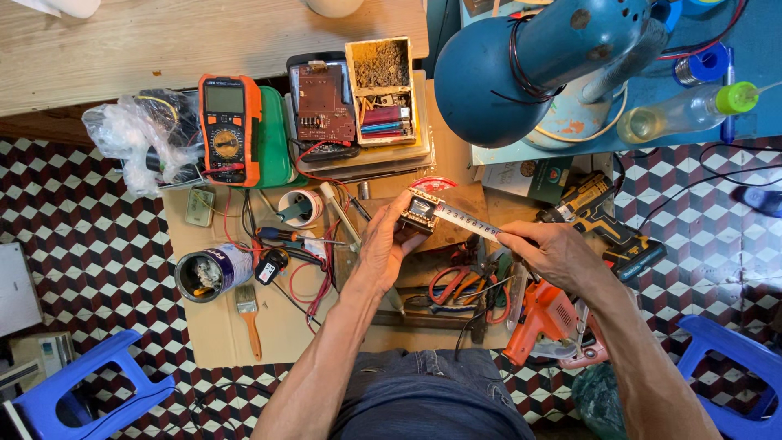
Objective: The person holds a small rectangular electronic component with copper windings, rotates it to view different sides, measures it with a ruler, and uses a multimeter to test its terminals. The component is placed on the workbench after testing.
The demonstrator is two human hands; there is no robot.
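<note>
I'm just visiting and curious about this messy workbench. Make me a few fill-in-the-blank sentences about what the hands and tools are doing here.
1. The left hand holds a small ____ block.
2. The right hand pulls a ____ tape measure against that block.
3. The multimeter has an ____ case.
4. The paintbrush lies just below an open ____.

Missing words: black; yellow; orange; can

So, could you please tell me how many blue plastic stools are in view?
2: one blue stool stands on the tiled floor at bottom left, the other stool at bottom right beside the right forearm. Both are cut off by the picture's edge; others may be out of view.
</note>
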